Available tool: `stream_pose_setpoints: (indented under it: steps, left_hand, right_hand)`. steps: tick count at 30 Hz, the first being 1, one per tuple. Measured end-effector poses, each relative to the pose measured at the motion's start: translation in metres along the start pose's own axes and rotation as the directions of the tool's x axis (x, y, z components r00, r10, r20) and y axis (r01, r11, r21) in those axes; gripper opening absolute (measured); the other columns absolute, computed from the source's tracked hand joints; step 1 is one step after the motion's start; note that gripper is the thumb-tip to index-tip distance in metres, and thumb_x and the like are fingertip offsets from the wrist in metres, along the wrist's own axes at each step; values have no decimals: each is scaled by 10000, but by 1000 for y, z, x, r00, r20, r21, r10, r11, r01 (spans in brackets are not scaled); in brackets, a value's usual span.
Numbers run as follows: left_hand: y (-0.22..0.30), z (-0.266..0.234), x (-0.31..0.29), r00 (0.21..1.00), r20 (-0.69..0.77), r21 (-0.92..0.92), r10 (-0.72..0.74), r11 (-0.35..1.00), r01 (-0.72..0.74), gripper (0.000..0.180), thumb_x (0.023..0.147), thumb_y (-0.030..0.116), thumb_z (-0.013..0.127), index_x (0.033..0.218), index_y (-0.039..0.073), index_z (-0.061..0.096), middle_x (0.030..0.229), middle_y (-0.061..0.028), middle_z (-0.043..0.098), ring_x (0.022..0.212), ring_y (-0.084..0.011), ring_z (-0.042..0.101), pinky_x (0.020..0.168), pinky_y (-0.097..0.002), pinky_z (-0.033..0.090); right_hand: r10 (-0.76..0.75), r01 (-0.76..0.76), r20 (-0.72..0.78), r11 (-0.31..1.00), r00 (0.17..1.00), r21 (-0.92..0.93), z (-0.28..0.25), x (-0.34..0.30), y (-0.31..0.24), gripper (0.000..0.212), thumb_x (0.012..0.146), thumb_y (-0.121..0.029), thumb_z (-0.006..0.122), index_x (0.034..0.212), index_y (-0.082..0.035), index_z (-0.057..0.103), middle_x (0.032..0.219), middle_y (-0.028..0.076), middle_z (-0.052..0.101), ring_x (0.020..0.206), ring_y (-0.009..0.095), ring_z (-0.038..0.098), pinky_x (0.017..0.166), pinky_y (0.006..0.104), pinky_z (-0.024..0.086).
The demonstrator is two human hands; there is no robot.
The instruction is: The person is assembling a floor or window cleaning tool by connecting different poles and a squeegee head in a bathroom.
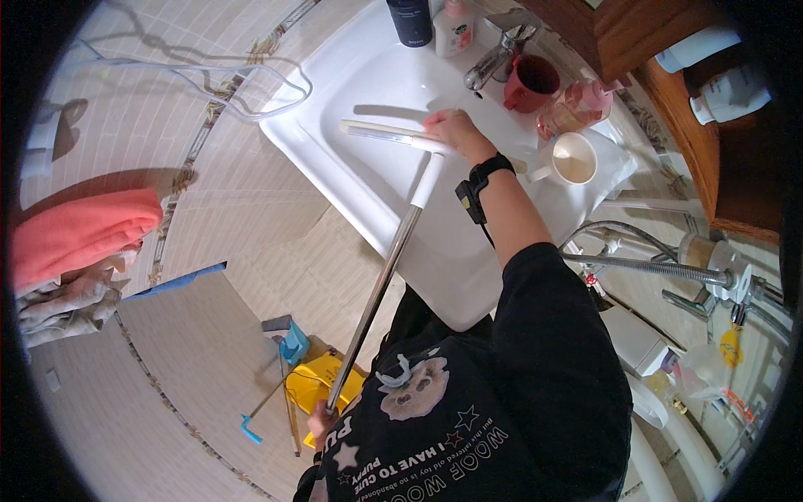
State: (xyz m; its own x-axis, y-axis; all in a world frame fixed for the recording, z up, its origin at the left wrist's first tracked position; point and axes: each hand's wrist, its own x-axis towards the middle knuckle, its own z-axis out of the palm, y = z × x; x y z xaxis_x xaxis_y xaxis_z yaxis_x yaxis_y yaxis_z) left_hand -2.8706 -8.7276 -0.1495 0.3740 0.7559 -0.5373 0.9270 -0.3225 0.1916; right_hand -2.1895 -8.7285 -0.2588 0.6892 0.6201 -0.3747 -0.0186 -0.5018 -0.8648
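Note:
A long-handled squeegee point(386, 280) slants from my waist up over the white washbasin point(293, 134). It has a shiny metal pole and a white T-shaped head. My left hand point(320, 420), low by my side, is closed round the bottom end of the pole and partly hidden by my shirt. At the other end, my right hand point(462, 136) is closed on the crossbar of the head, beside the pole joint. That wrist wears a black strap with a small device. Part of the crossbar is hidden behind the hand and wrist.
Along the basin's rim stand a dark bottle point(410, 21), a soap bottle point(455, 29), a tap point(493, 63), a red mug point(532, 84), a pink pump bottle point(577, 109) and a white mug point(574, 159). Below left are a yellow bucket point(309, 389) and a blue dustpan point(294, 343).

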Motion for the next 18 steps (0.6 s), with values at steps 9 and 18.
stream_pose_setpoints:
  steps: [9, 18]
  left_hand:
    - [54, -14, -11, 984, 56, 35, -170, 985, 169, 230, 665, 196, 614, 839, 75, 523, 710, -164, 547, 671, -338, 544, 553, -376, 422]
    - [97, -38, -2, 967, 108, -24, -230, 972, 234, 228, 667, 177, 619, 845, 65, 531, 761, -171, 558, 735, -326, 546, 605, -346, 416]
  right_hand:
    - [218, -212, 148, 310, 965, 927, -17, -26, -32, 301, 856, -219, 361, 1012, -5, 504, 1005, 117, 544, 959, 218, 523, 841, 347, 401]
    - [70, -172, 161, 199, 985, 965, -25, -15, -15, 245, 874, -216, 375, 927, -21, 515, 777, 53, 546, 687, 142, 536, 590, 227, 443]
